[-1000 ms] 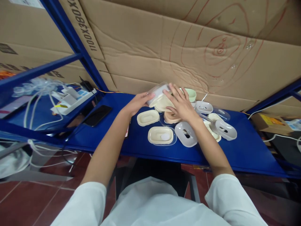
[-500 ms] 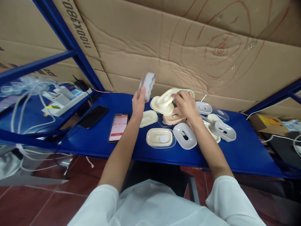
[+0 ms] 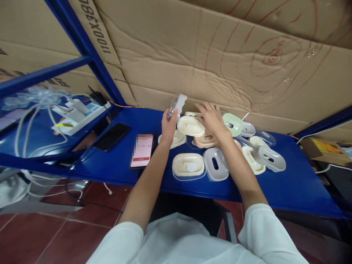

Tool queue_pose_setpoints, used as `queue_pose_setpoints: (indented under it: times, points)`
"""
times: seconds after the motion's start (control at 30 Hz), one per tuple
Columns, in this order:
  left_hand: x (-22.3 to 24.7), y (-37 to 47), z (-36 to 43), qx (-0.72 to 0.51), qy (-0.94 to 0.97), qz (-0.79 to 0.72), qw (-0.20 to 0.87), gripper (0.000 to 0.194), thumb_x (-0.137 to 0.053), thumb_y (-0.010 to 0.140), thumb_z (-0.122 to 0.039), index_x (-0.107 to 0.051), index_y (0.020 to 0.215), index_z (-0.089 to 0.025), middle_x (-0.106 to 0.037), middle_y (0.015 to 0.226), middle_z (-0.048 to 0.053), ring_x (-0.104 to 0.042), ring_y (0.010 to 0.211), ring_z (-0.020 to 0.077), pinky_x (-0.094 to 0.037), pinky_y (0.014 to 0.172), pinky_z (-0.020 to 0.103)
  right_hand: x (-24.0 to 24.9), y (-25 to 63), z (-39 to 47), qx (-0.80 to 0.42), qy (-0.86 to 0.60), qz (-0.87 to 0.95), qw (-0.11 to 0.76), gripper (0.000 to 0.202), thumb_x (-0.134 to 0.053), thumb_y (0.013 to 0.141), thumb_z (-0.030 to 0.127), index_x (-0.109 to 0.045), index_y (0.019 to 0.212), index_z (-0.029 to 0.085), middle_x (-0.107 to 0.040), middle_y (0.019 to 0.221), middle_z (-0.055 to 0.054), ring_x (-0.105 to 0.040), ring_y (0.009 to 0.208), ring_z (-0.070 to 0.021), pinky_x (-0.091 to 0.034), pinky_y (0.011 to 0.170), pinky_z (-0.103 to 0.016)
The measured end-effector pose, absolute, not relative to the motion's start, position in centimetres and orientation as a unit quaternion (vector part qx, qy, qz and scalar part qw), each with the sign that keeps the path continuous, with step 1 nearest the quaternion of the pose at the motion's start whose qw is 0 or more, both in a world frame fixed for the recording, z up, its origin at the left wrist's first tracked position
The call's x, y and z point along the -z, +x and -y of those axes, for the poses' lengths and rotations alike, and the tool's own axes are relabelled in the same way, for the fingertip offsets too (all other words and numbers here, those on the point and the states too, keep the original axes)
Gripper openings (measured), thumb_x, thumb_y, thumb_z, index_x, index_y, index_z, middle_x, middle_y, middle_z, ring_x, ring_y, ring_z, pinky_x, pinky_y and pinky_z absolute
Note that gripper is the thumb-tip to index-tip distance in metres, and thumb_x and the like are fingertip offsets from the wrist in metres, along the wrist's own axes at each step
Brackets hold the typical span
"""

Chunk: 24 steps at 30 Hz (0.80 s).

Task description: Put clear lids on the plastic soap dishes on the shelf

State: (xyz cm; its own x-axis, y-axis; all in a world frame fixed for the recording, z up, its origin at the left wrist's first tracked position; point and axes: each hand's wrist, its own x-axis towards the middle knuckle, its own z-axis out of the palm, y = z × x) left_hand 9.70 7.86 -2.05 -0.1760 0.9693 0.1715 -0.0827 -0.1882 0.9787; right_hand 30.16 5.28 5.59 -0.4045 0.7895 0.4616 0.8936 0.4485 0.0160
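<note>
My left hand (image 3: 169, 124) is closed on a clear and grey plastic case (image 3: 180, 104), tilted up above the back of the table. Over the pile, my right hand (image 3: 210, 116) has its fingers spread, close to a cream tray (image 3: 190, 125). Under that tray lies a peach piece (image 3: 205, 141). A green cover (image 3: 232, 124) with a slot sits right of my right hand. Nearer me are a cream tray with a white disc (image 3: 181, 164) in a clear shell and a grey slotted cover (image 3: 216, 165). Another grey cover (image 3: 271, 159) lies at the right.
A phone with a lit screen (image 3: 142, 150) and a dark phone (image 3: 112, 136) lie left on the blue table (image 3: 297, 183). A power strip (image 3: 82, 119) with white cables is farther left. Cardboard (image 3: 165, 55) stands behind; a small box (image 3: 324, 150) is at right.
The cream piece my right hand held is out of its fingers, which have spread. The green cover now shows fully beside that hand. My left hand still holds the case, a little lower. The view has shifted slightly.
</note>
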Motion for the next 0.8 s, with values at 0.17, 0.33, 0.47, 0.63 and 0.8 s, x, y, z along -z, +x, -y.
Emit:
queue_pose_setpoints:
  times: [0.17,0.33,0.47,0.63,0.8]
  points:
    - [0.5,9.4,-6.7,-0.602,0.453,-0.457,0.473,0.065,-0.068,0.091,-0.076,-0.071,0.129,-0.023,-0.074,0.130,0.010,-0.068,0.127,0.0305,-0.057,0.106,0.045,-5.8,28.4,-4.5,0.116,-0.429,0.876,0.189,0.071,-0.055,0.101,0.020,-0.034,0.168,0.029,-0.037,0.173,-0.009,-0.036,0.155,-0.0328,-0.031,0.124,-0.056]
    - [0.6,9.0,-7.3,-0.565,0.421,-0.489,0.515,0.077,-0.040,0.100,-0.083,-0.068,0.132,-0.019,-0.077,0.120,0.015,-0.074,0.114,0.0328,-0.058,0.101,0.055,-5.3,28.7,-4.5,0.147,-0.478,0.848,0.176,0.053,-0.057,0.098,0.019,-0.059,0.150,0.027,-0.060,0.148,-0.015,-0.051,0.136,-0.0374,-0.034,0.116,-0.059]
    - [1.3,8.5,-7.9,-0.587,0.445,-0.513,0.440,0.068,-0.074,0.090,-0.066,-0.064,0.140,-0.022,-0.067,0.141,0.014,-0.061,0.137,0.0346,-0.047,0.118,0.052,-5.7,29.5,-4.4,0.150,-0.465,0.854,0.178,0.029,-0.060,0.099,0.024,-0.069,0.126,0.022,-0.059,0.148,-0.015,-0.049,0.139,-0.0375,-0.032,0.118,-0.058]
    - [1.8,6.9,-7.8,-0.496,0.495,-0.656,0.279,0.079,-0.086,0.082,-0.044,-0.056,0.152,-0.022,-0.045,0.163,0.022,-0.039,0.156,0.0424,-0.028,0.130,0.060,-7.6,31.4,-3.8,0.124,-0.483,0.829,0.253,0.030,-0.056,0.104,0.042,-0.061,0.124,0.020,-0.066,0.135,-0.017,-0.058,0.128,-0.0352,-0.039,0.112,-0.051]
    - [1.1,7.3,-6.8,-0.301,0.584,-0.711,0.249,0.078,-0.075,0.090,-0.046,-0.048,0.160,-0.026,-0.026,0.176,0.022,-0.021,0.165,0.0445,-0.023,0.128,0.070,-8.2,33.1,-3.8,0.148,-0.549,0.791,0.227,0.034,-0.062,0.102,0.042,-0.064,0.125,0.017,-0.072,0.123,-0.018,-0.062,0.119,-0.0379,-0.040,0.107,-0.054]
